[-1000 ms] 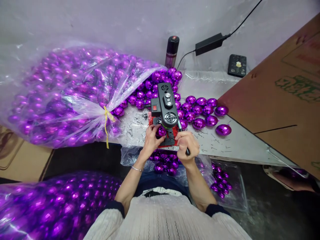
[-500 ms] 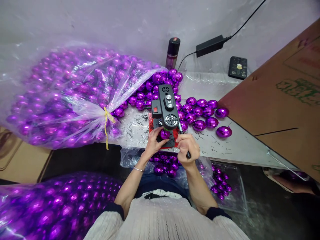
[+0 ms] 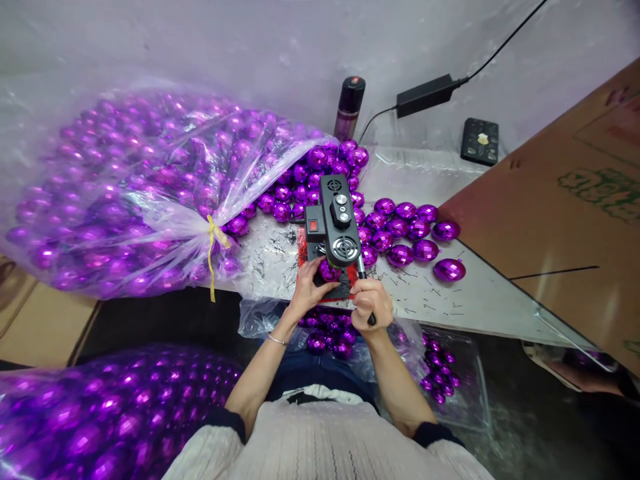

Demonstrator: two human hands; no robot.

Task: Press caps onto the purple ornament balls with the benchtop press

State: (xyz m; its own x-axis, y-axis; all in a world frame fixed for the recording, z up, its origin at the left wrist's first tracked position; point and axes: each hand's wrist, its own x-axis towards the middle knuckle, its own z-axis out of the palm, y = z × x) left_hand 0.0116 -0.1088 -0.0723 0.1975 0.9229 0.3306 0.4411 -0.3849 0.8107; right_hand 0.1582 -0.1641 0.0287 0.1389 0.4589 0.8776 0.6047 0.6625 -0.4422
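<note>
With thumb and fingers, my left hand (image 3: 309, 288) grips a shiny purple faceted ball (image 3: 330, 270) under the front end of a small black press-like machine (image 3: 342, 220). The machine has a red switch, round vents and silver knobs on top. It stands on a red mat (image 3: 302, 248) on the white table. My right hand (image 3: 372, 304) is wrapped round the black-tipped lever (image 3: 371, 319) at the machine's right side. The ball's top is hidden beneath the machine head.
A tied clear bag (image 3: 150, 193) of purple balls fills the left. Loose purple balls (image 3: 400, 255) lie right of the machine. Behind stand a spray can (image 3: 349, 107), a power adapter (image 3: 425, 96) and a black case (image 3: 479, 141). A cardboard box (image 3: 560, 220) leans in from the right.
My right hand and the lever have shifted slightly left and toward me. My left hand keeps the ball under the machine head. The whole view has shifted a little.
</note>
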